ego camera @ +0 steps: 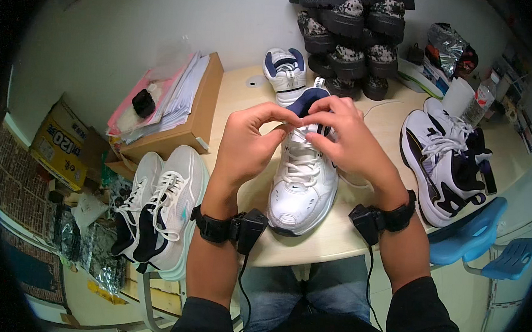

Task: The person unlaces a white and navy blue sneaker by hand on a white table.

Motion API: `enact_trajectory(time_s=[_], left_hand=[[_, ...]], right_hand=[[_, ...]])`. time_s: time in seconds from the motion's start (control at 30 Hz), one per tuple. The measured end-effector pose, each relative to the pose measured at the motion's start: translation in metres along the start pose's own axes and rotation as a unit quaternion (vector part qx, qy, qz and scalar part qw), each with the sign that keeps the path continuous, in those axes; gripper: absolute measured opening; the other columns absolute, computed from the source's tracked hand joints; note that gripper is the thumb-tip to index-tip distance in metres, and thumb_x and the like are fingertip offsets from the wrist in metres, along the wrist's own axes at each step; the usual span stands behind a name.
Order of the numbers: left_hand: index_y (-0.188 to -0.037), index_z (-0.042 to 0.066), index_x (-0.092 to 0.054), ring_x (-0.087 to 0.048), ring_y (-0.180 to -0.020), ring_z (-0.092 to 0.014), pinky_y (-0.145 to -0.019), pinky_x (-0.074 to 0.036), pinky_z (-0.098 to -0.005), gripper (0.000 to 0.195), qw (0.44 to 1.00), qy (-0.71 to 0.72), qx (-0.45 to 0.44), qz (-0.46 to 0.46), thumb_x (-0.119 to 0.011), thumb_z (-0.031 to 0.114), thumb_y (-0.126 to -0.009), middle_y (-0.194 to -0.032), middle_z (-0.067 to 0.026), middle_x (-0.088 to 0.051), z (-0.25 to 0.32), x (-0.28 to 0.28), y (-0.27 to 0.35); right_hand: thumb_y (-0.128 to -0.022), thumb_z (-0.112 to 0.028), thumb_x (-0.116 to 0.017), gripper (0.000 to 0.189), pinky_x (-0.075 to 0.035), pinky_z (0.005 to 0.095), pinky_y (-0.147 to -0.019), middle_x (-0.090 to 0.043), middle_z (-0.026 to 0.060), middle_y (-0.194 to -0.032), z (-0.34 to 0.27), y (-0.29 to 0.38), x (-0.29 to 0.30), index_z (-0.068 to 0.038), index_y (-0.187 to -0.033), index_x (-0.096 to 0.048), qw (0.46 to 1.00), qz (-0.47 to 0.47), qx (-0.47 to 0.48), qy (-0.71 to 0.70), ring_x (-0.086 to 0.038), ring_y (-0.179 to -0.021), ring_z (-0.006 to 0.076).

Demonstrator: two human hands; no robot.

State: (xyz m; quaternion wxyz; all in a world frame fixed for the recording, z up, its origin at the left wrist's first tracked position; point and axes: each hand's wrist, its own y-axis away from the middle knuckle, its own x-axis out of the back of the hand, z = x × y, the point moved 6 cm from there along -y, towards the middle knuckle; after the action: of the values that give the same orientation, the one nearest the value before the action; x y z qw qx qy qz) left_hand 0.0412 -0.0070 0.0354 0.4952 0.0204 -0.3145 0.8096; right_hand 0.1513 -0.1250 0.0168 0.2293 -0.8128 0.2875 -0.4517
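Observation:
A white Nike sneaker (302, 206) stands on the table in front of me, toe towards me, its navy collar lining (309, 100) at the far end. White shoelaces (301, 161) cross its tongue, and a loose length curves onto the table at the shoe's right. My left hand (255, 138) pinches the lace at the top of the lacing between thumb and index finger. From the other side, my right hand (349, 141) meets it there, fingertips on the lace. The fingers partly hide the lace ends. Behind stands a matching white-and-navy sneaker (286, 79).
Grey-white sneakers (173, 206) sit at the left edge, beside a cardboard box (206, 99) of papers. White-and-black sneakers (437, 161) stand at right, near a plastic bottle (481, 98). Camouflage-patterned shoes (348, 57) are stacked at the back. Blue chairs (470, 235) adjoin the right edge.

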Motion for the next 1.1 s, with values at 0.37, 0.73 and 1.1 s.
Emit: enact_trajectory(time_s=[0.37, 0.73, 1.1], left_hand=[[-0.102, -0.001, -0.066, -0.061, -0.086, -0.019, -0.079, -0.048, -0.0297, 0.025, 0.992, -0.116, -0.028, -0.053, -0.072, 0.006, -0.079, -0.09, -0.0068, -0.064, -0.002, -0.012, 0.0], [-0.09, -0.003, -0.07, -0.056, -0.07, -0.008, -0.063, -0.044, -0.0223, 0.015, 0.988, -0.033, 0.081, 0.128, -0.067, 0.011, -0.088, -0.076, -0.0026, -0.064, -0.023, 0.034, -0.001], [-0.107, 0.0, -0.067, -0.065, -0.085, -0.019, -0.077, -0.05, -0.0307, 0.023, 0.947, -0.175, 0.151, 0.222, -0.064, 0.01, -0.086, -0.094, -0.0128, -0.069, -0.051, 0.064, 0.007]], right_hand=[[-0.084, -0.008, -0.067, 0.011, -0.045, 0.0323, -0.078, -0.058, 0.0093, -0.092, -0.016, -0.007, 0.005, -0.003, -0.093, -0.069, 0.98, 0.011, -0.015, -0.196, -0.058, -0.086, 0.022], [-0.081, -0.009, -0.068, 0.017, -0.049, 0.0315, -0.076, -0.061, 0.0124, -0.092, 0.007, -0.008, 0.006, 0.001, -0.095, -0.066, 0.993, 0.005, -0.035, -0.115, -0.062, -0.084, 0.0224], [-0.08, -0.008, -0.066, 0.015, -0.049, 0.0328, -0.076, -0.06, 0.0133, -0.092, 0.006, -0.008, 0.002, 0.0, -0.093, -0.067, 0.994, -0.001, -0.034, -0.104, -0.062, -0.085, 0.0265]])
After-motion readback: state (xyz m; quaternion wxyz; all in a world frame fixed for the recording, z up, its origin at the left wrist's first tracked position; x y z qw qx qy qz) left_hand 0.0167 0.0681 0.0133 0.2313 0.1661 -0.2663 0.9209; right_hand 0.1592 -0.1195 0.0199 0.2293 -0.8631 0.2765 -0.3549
